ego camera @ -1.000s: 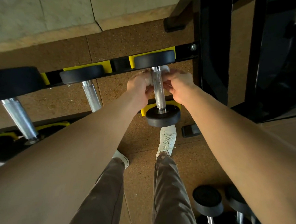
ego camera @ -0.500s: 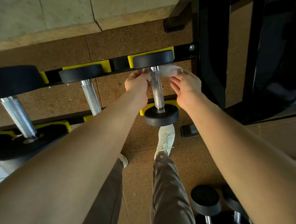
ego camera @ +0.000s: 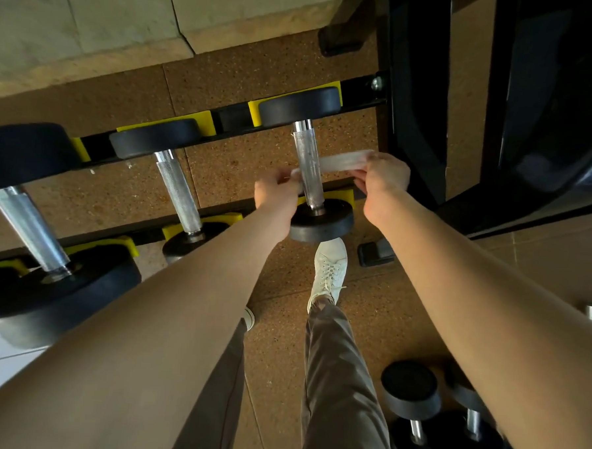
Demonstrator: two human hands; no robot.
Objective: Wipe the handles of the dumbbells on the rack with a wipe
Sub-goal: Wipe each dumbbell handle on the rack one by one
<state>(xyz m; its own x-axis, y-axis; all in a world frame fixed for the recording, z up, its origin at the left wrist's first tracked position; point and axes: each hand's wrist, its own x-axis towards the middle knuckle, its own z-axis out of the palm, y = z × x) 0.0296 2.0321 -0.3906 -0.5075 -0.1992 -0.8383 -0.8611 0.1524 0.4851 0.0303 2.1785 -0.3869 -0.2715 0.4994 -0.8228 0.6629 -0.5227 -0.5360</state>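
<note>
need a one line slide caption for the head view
Left hand and right hand stretch a white wipe behind the knurled steel handle of the rightmost black dumbbell on the black-and-yellow rack.

Middle of the wipe (ego camera: 346, 160) behind the handle (ego camera: 308, 163); leftmost dumbbell (ego camera: 27, 226) partly beyond the left edge.

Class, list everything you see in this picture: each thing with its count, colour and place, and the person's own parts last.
Dumbbells on rack: three, black ends, silver handles, lying across the rails.
Rack: one, black with yellow cradles, across the middle.
Wipe: one, white, passing behind the rightmost handle.
Dumbbells on floor: at least two, black and silver, lower right.
Machine frame: one, black, upper right.
Floor: brown, speckled.
Wall: pale, top left.
Shoes: two, white, one mostly hidden.
Trousers: brown, bottom centre.
Left hand: grips the wipe's left end.
Right hand: grips its right end.
</note>
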